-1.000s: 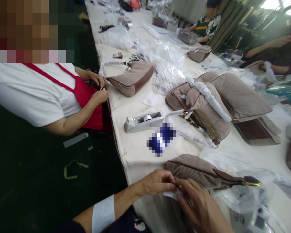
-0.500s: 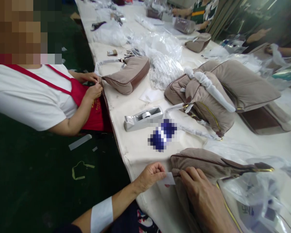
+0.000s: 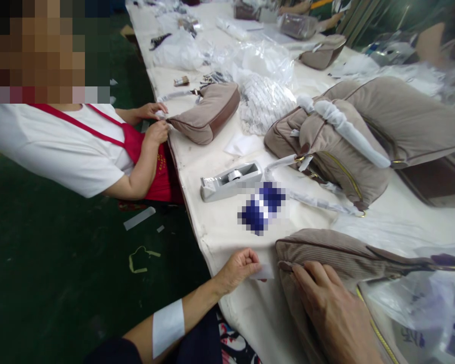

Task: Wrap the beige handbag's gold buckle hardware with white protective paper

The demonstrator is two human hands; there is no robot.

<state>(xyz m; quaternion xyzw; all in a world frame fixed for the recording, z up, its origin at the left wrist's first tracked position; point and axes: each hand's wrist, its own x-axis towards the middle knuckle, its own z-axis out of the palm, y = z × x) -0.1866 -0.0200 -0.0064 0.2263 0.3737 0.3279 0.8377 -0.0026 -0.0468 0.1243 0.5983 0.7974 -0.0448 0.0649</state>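
A taupe corduroy handbag (image 3: pixel 337 253) lies at the near edge of the white table (image 3: pixel 227 227). My left hand (image 3: pixel 240 268) is closed in a pinch on a small white paper slip (image 3: pixel 263 272) just left of the bag's end. My right hand (image 3: pixel 333 313) lies on the bag, fingers curled and pressing its near left corner. The bag's gold-trimmed strap end (image 3: pixel 449 263) points right, over clear plastic wrap (image 3: pixel 420 308).
A grey tape dispenser (image 3: pixel 231 181) and a blurred blue item (image 3: pixel 263 207) sit mid-table. Stacked taupe bags (image 3: pixel 364 136) fill the right side. A co-worker in a red apron (image 3: pixel 144 151) handles another bag (image 3: pixel 212 111) at the left edge. Plastic bags (image 3: pixel 265 65) crowd the far end.
My left hand has pulled the paper slip a little leftward away from the bag's corner. My right hand has shifted from pinching at the slip to resting on the bag.
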